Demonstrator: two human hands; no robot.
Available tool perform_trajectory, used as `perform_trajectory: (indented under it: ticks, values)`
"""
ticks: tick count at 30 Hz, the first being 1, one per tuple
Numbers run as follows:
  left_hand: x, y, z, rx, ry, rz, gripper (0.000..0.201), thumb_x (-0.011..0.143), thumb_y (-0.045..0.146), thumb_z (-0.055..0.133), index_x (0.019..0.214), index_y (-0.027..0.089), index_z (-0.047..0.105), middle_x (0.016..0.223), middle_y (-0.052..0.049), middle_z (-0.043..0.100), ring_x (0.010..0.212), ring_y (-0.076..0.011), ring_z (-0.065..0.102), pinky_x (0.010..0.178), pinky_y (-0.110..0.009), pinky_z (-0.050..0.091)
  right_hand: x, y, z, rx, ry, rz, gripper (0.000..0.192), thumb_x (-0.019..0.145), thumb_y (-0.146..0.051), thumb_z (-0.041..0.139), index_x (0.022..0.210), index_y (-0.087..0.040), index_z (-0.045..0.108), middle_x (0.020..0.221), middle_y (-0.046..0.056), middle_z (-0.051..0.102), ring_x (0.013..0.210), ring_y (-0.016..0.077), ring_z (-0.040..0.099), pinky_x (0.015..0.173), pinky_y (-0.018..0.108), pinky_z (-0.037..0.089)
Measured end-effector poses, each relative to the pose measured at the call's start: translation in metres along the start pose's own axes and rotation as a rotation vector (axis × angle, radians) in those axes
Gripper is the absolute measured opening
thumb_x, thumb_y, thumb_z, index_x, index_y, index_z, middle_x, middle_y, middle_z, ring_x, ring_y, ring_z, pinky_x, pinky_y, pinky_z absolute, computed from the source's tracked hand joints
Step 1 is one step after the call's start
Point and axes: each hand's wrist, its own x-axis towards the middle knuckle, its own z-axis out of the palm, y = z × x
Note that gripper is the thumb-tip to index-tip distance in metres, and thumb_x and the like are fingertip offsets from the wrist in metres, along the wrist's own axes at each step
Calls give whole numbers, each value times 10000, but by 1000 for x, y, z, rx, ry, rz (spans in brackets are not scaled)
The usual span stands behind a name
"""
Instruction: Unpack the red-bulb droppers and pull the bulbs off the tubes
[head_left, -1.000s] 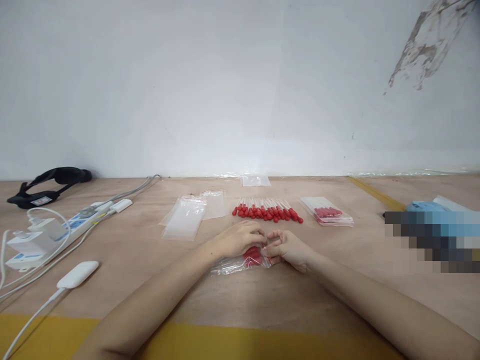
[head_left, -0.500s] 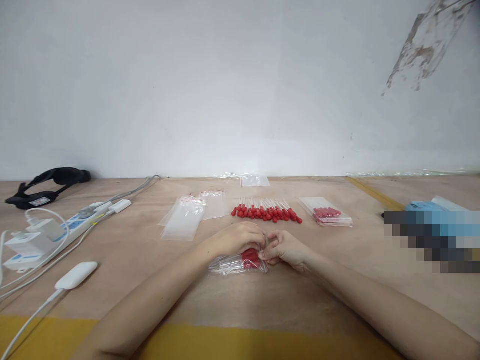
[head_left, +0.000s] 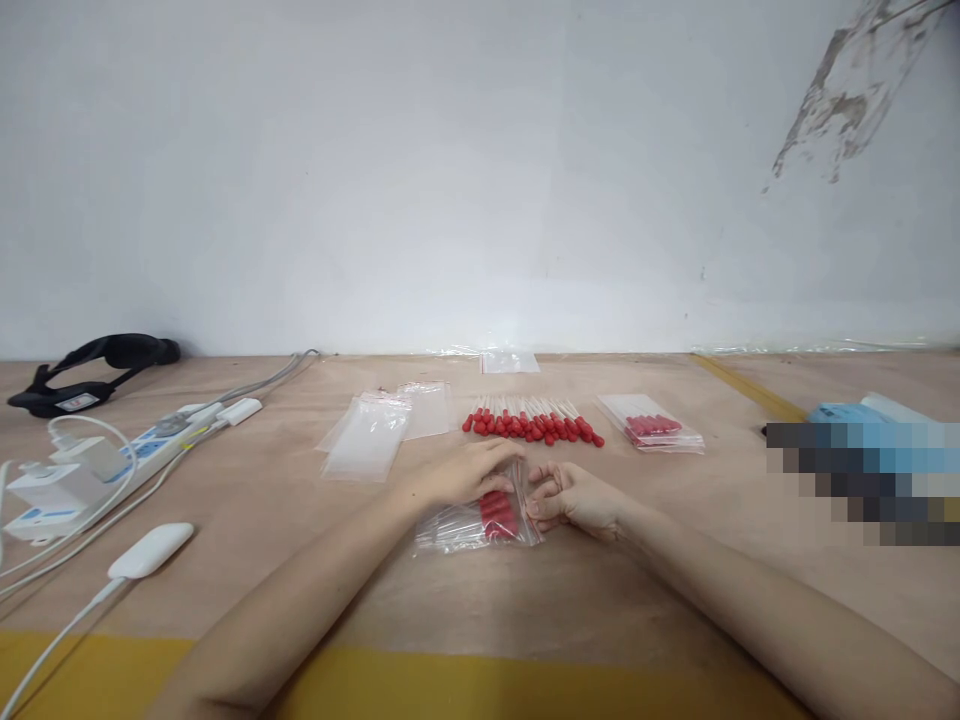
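A clear zip bag (head_left: 454,528) lies in front of me, with several red-tipped white sticks (head_left: 497,515) inside, their red ends toward its zip edge on the right. My left hand (head_left: 476,472) reaches over the bag's upper part, fingers curved around its upper zip corner. At the zip edge's lower half, my right hand (head_left: 574,500) pinches the plastic between thumb and fingers. Just beyond both hands lies a row of loose red-tipped sticks (head_left: 532,425). Flat zip bags (head_left: 367,440) without sticks lie to the left, and a stack of filled bags (head_left: 652,425) to the right.
A power strip (head_left: 150,450) with plugs and cables runs along the left, near a white oval device (head_left: 154,550) on a cord. Behind it sits a black strap-like object (head_left: 97,370). One small bag (head_left: 510,363) lies by the wall. Blue items (head_left: 847,412), partly pixelated, are far right.
My left fingers have spread and shifted slightly left, away from my right hand. More of the zip edge and red tips now shows. The right hand has moved slightly right.
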Motion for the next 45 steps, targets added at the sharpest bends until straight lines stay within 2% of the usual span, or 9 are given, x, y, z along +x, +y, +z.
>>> perform_trajectory:
  ticks: [3, 6, 9, 14, 19, 26, 30, 38, 45]
  values:
    - [-2, -6, 4, -202, -15, -79, 400, 809, 180, 529, 1190, 188, 410, 1073, -76, 551, 939, -159, 537, 810, -300, 439, 0, -2, 0, -8, -2, 9, 521, 459, -144, 734, 849, -171, 390, 572, -24, 618, 475, 98, 566, 524, 227, 477]
    - [-1, -11, 11, -372, 36, -148, 364, 803, 150, 525, 1155, 167, 436, 930, -51, 575, 824, -135, 563, 738, -273, 461, 1, -2, 3, -49, 38, 0, 533, 499, -149, 723, 893, -176, 365, 586, -32, 612, 464, 101, 562, 508, 239, 484]
    - [1, -12, 17, -431, 95, -172, 328, 788, 134, 535, 1109, 142, 468, 891, -47, 569, 795, -129, 556, 721, -267, 459, 3, 1, 7, -80, 94, -48, 562, 533, -179, 735, 941, -186, 348, 610, -43, 605, 512, 119, 582, 501, 258, 498]
    - [1, -10, 19, -343, 125, -183, 298, 781, 133, 536, 1076, 144, 497, 918, -45, 569, 777, -122, 542, 711, -258, 452, 4, 0, 13, -85, 225, -66, 524, 554, -100, 700, 942, -179, 357, 590, -52, 588, 498, 118, 581, 501, 256, 502]
    - [0, -10, 18, -236, 116, -163, 263, 804, 155, 519, 1066, 159, 526, 924, -45, 576, 793, -128, 536, 718, -255, 444, 6, -5, 8, -56, 199, 24, 497, 550, -48, 658, 945, -159, 377, 601, -13, 618, 520, 141, 604, 520, 277, 518]
    - [2, -7, 14, -157, 100, -46, 223, 834, 209, 504, 1039, 188, 590, 961, -57, 546, 895, -145, 521, 796, -275, 431, 7, -2, 8, -48, 251, -19, 533, 503, -64, 706, 908, -169, 376, 533, -54, 593, 499, 143, 591, 518, 297, 526]
    - [2, -5, 16, -129, 117, 15, 193, 843, 263, 494, 928, 175, 644, 981, -75, 538, 898, -150, 525, 799, -276, 436, 8, -1, 8, -45, 265, -51, 605, 460, -90, 751, 912, -178, 358, 545, -61, 589, 542, 163, 611, 492, 285, 520]
    - [1, -8, 19, -131, 184, 46, 210, 854, 259, 473, 877, 161, 657, 955, -75, 533, 851, -135, 536, 746, -251, 453, 7, -4, -2, 37, 133, -38, 486, 568, -67, 683, 939, -149, 380, 638, 13, 637, 555, 137, 618, 540, 265, 529]
    - [3, -5, 15, -14, 175, 89, 210, 853, 282, 479, 867, 182, 663, 971, -83, 581, 912, -166, 525, 832, -318, 414, 5, -5, -1, 40, 140, -25, 508, 531, -41, 675, 934, -156, 389, 646, 1, 640, 539, 141, 620, 541, 274, 531]
